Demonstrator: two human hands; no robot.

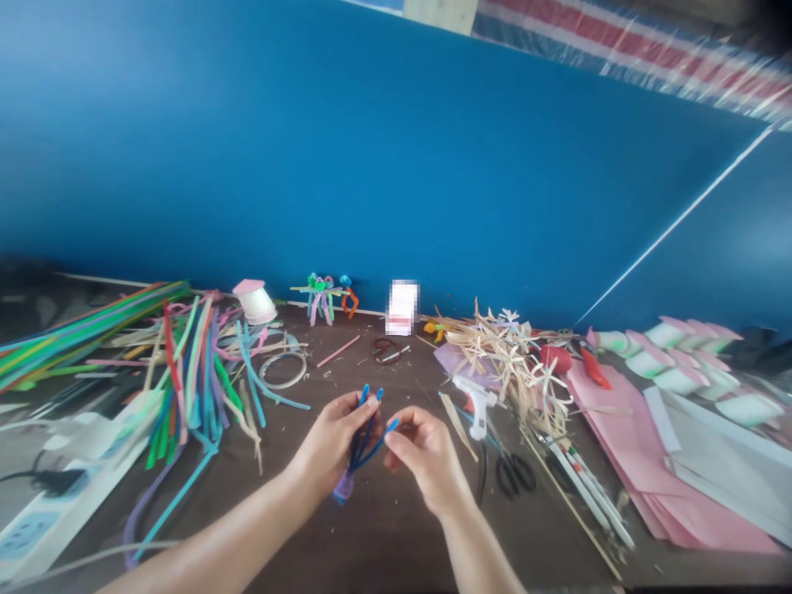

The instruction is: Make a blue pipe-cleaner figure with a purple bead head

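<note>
A small figure of blue and purple pipe cleaners (344, 485) hangs with its wrapped purple end down and its blue stems pointing up. My left hand (337, 433) is closed around the stems, with two blue tips showing above the thumb. My right hand (424, 454) pinches one bent blue stem near its tip, out to the right of the others. Part of the figure is hidden behind the left fingers. Right of my right hand lie a white glue gun (478, 404) and black-handled scissors (515, 474).
Loose coloured pipe cleaners (198, 363) and a white power strip (37, 528) lie on the left. Pipe-cleaner figures (320, 299) stand by the blue wall (371, 165). Straw-coloured woven pieces (507, 355), pink sheets (619, 462) and white-and-pink cups (681, 363) fill the right.
</note>
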